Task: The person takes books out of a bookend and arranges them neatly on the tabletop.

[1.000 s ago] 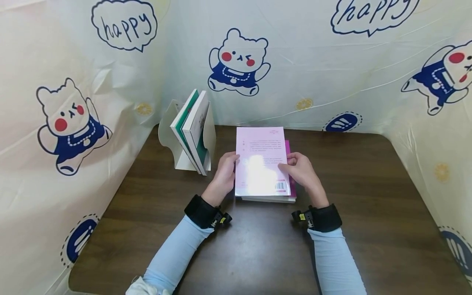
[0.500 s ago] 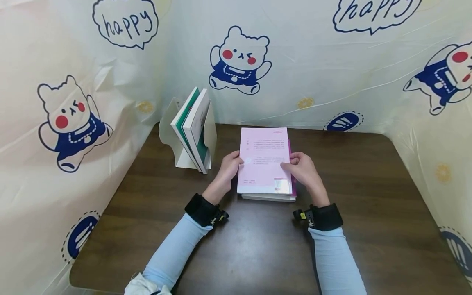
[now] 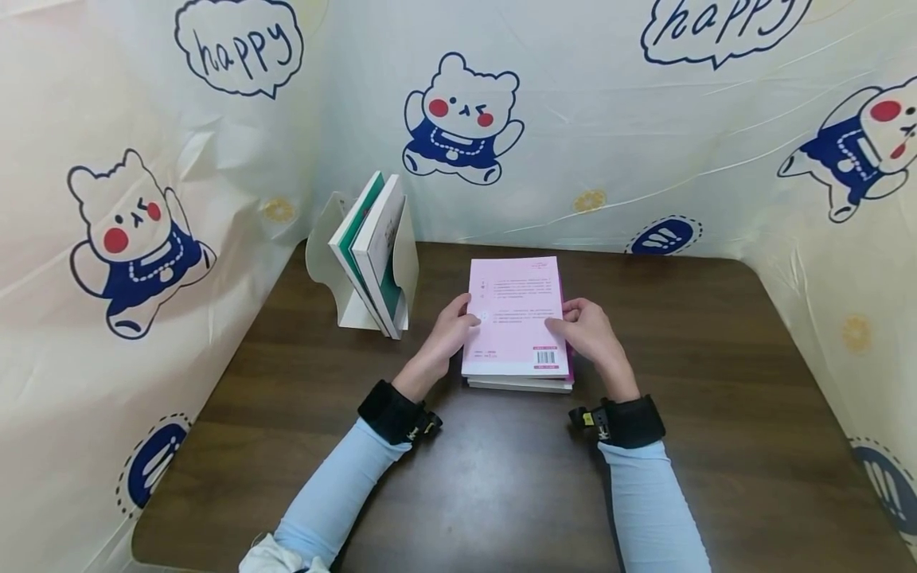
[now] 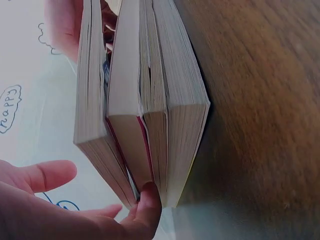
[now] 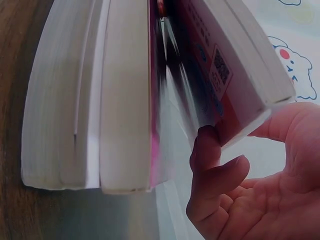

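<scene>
A pink book (image 3: 516, 290) with a barcode lies on top of a stack of several books, back cover up in the head view. My right hand (image 3: 591, 331) pinches its right edge, thumb on the cover; the right wrist view shows that side tilted up, with fingers beneath the red-purple underside (image 5: 227, 82). My left hand (image 3: 446, 334) is at the left edge. In the left wrist view its thumb hovers apart from the top book (image 4: 90, 100), while a fingertip (image 4: 149, 195) touches the stack's side just below. Under the pink book is a magenta-covered book (image 5: 154, 155).
A cream book stand (image 3: 325, 247) at the back left holds several leaning white and green books (image 3: 380, 247). The stack rests on a brown wooden table (image 3: 702, 374). A patterned white sheet (image 3: 609, 119) surrounds the table's back and sides.
The pink book has shifted slightly right over the stack, and its far edge has come a little nearer. My left hand has moved right, its thumb now over the cover. My right hand barely moves.
</scene>
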`<move>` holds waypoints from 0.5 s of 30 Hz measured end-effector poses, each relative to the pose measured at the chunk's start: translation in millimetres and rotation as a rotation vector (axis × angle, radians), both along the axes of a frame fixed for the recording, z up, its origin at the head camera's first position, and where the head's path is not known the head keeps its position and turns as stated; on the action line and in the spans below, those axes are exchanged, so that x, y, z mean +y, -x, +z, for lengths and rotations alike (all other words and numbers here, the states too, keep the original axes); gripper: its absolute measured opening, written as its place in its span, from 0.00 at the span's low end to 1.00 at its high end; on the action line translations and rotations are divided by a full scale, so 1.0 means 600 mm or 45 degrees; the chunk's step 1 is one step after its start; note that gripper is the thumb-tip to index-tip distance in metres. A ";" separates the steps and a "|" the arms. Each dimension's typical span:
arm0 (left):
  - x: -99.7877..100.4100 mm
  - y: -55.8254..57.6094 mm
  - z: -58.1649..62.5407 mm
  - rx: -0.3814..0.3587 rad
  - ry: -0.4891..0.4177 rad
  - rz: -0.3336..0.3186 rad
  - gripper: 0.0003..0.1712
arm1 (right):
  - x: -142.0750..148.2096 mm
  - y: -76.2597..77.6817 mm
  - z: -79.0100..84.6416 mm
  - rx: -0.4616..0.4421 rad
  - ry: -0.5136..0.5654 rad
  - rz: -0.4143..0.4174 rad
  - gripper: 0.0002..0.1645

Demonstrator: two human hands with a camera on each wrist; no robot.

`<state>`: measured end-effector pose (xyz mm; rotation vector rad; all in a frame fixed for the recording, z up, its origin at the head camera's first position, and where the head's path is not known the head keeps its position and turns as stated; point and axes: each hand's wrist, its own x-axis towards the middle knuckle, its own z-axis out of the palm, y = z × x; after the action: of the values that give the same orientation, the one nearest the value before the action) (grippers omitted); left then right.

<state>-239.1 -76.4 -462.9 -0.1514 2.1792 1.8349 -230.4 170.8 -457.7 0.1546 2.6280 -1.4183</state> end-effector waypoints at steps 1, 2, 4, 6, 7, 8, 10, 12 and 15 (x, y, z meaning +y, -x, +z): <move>0.000 -0.001 0.000 0.007 0.013 -0.003 0.36 | 0.000 0.000 0.000 0.003 -0.003 0.000 0.31; 0.001 -0.002 0.001 0.016 0.025 -0.009 0.36 | 0.000 0.000 0.000 0.005 -0.004 0.000 0.31; 0.001 -0.004 0.003 0.026 0.051 -0.020 0.35 | 0.001 0.000 0.001 0.006 -0.010 0.003 0.31; 0.001 -0.007 0.004 0.032 0.077 -0.033 0.35 | 0.002 -0.001 0.001 0.002 -0.014 0.005 0.31; 0.002 -0.008 0.005 0.037 0.088 -0.041 0.35 | 0.002 -0.001 0.001 0.001 -0.016 0.006 0.31; 0.002 -0.009 0.005 0.040 0.099 -0.048 0.35 | 0.002 -0.001 0.001 -0.001 -0.017 0.006 0.31; 0.002 -0.011 0.006 0.048 0.125 -0.061 0.34 | 0.003 -0.001 0.001 -0.005 -0.024 0.009 0.31; 0.004 -0.013 0.007 0.062 0.147 -0.075 0.34 | 0.003 -0.001 0.002 -0.011 -0.031 0.012 0.31; 0.006 -0.014 0.007 0.074 0.161 -0.096 0.34 | 0.004 -0.001 0.003 -0.020 -0.043 0.020 0.31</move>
<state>-230.9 -72.9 -458.4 -0.0418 2.3083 1.6823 -229.6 173.1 -455.6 0.1479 2.6353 -1.3631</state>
